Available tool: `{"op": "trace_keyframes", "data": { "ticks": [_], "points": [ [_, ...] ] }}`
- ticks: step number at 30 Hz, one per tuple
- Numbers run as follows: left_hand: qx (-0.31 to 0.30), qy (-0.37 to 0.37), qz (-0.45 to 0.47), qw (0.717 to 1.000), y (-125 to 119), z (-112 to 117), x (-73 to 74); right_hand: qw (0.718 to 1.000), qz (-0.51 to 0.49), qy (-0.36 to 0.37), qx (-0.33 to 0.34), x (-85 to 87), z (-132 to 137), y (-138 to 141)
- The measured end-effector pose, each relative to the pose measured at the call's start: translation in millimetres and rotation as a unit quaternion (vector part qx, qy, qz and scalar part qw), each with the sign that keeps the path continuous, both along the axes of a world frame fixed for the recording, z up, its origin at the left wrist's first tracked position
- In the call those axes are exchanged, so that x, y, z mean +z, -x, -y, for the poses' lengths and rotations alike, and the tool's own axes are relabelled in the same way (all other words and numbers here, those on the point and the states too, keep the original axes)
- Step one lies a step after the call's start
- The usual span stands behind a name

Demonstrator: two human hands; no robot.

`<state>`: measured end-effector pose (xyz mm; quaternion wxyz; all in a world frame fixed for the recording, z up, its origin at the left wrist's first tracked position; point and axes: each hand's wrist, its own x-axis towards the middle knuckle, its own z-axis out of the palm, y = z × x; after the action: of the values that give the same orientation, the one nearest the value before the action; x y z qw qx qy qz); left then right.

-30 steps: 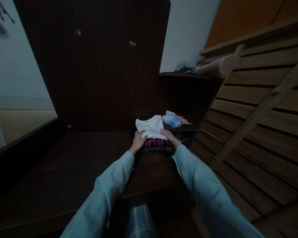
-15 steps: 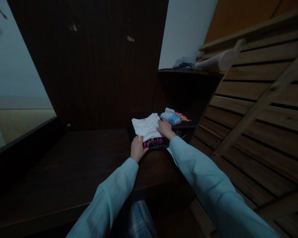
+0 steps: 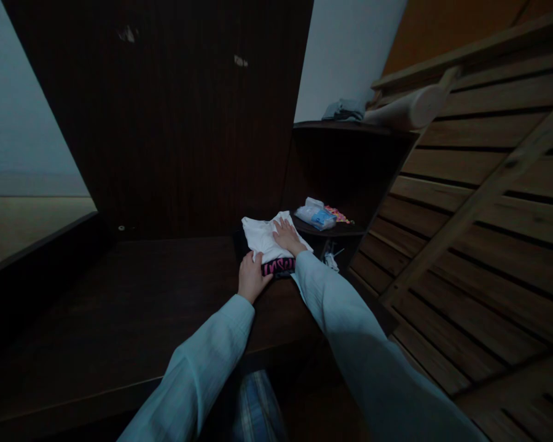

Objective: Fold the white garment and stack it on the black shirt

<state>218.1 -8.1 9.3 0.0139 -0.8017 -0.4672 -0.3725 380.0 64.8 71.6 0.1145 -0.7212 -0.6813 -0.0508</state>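
A folded white shirt (image 3: 261, 236) lies on top of a folded black garment with pink lettering (image 3: 279, 266), both on the dark wooden surface (image 3: 166, 294). My right hand (image 3: 287, 237) rests flat on the white shirt, fingers spread. At the stack's front left corner is my left hand (image 3: 252, 276), its thumb apart from the fingers and touching the folded edges. It rests against the garments; a firm grip does not show. Part of the black garment is hidden under the shirt and behind my right sleeve.
Right of the stack, a corner shelf (image 3: 350, 232) holds a clear plastic packet (image 3: 316, 215) and a pink patterned item (image 3: 337, 214). A pale roll (image 3: 408, 110) and folded cloth (image 3: 344, 110) lie on the upper shelf. Wooden slats (image 3: 488, 215) stand at the right.
My right hand has moved left from the shirt's right edge onto its top and now lies flat. My left hand stays at the front left corner.
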Motion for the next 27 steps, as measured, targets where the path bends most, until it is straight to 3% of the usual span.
{"op": "trace_keyframes", "data": {
  "ticks": [7, 15, 19, 22, 25, 27],
  "points": [
    [0.003, 0.013, 0.005, 1.0, -0.6, 2.1, 1.7, 0.993, -0.093, 0.076, -0.018, 2.3, -9.8, -3.5],
    [0.002, 0.016, 0.01, 1.0, -0.5, 0.3, 0.0, 0.985, -0.125, 0.069, -0.093, 7.0, -16.1, -9.1],
    [0.003, 0.016, 0.003, 1.0, -1.8, 0.9, -0.9, 0.988, -0.113, 0.017, -0.102, 5.6, -11.6, 0.4],
    [-0.001, 0.014, -0.003, 1.0, -2.0, 0.8, -2.3, 0.988, -0.103, -0.085, -0.078, 3.7, 0.1, 8.4],
    [-0.023, 0.016, 0.005, 1.0, 0.4, -2.2, -4.8, 0.966, -0.135, -0.217, -0.041, -4.1, 18.3, 17.8],
    [-0.048, 0.023, 0.019, 0.998, 3.9, -5.9, -6.7, 0.949, -0.174, -0.262, -0.03, -14.6, 32.2, 25.5]
  ]
}}
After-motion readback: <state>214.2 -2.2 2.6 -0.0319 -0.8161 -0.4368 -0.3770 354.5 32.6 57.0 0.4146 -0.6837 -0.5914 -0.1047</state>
